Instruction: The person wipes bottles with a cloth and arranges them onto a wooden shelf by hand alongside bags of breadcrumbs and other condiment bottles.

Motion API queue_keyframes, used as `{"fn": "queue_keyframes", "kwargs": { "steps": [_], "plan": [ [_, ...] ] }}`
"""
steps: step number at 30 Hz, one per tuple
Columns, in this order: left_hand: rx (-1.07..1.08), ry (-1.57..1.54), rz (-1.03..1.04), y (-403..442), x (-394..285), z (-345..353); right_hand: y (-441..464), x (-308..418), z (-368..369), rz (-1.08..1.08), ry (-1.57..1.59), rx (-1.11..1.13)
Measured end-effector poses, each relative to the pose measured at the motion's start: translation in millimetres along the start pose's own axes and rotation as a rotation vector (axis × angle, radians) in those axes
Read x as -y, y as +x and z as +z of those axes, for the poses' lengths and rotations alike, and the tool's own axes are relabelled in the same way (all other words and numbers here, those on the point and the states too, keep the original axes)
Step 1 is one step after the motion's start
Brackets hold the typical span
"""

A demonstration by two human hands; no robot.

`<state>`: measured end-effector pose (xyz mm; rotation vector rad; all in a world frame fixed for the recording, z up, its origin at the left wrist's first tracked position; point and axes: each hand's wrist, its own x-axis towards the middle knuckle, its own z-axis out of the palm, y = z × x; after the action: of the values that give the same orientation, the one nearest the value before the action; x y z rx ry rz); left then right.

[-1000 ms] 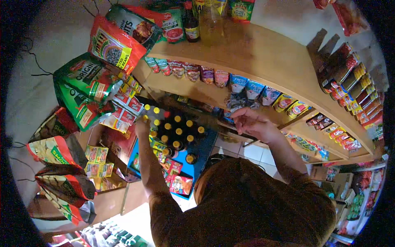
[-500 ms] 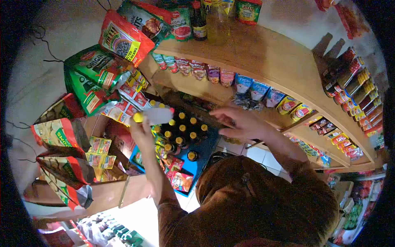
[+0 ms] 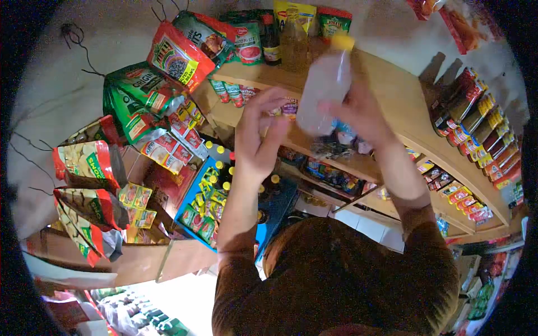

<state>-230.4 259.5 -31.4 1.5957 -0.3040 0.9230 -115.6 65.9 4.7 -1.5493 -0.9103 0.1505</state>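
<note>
My right hand [image 3: 364, 112] is wrapped round a clear bottle [image 3: 325, 89] with a yellow cap, tilted and raised in front of the wooden shelf [image 3: 392, 84]. To its left, my left hand [image 3: 262, 131] is raised with fingers apart and nothing in it. Below my left hand, dark bottles [image 3: 274, 182] with yellow caps stand in a blue tray [image 3: 210, 162], partly hidden by my forearm. Small green and yellow packets [image 3: 206, 210] lie in the same tray. On the top shelf, a dark sauce bottle [image 3: 271, 45] stands beside pouches.
Hanging pouches [image 3: 134, 103] fill the left side, with mushroom packs [image 3: 89, 162] beneath. Small pouches [image 3: 230, 92] line the middle shelf. Cans and bottles [image 3: 471, 131] stand at the right. White floor tiles [image 3: 370, 227] show below the shelves.
The clear bottle has gone from my left hand to my right hand and moved up and right. My left hand has let go and risen. The view has shifted slightly.
</note>
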Motion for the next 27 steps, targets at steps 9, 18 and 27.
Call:
{"fn": "queue_keyframes", "kwargs": {
  "steps": [9, 18, 27],
  "plan": [
    [0.006, 0.306, -0.149, 20.6, 40.1, 21.4, 105.0, -53.7, -57.9, -0.054, -0.326, -0.220],
    [-0.112, 0.726, 0.190, 75.1, 91.3, 36.8, 109.9, -71.4, -77.1, -0.162, -0.693, -0.130],
    [-0.146, 0.802, 0.100, 110.2, 163.4, 52.6, 105.1, -56.9, -77.4, 0.009, -0.887, -0.124]
  ]
}}
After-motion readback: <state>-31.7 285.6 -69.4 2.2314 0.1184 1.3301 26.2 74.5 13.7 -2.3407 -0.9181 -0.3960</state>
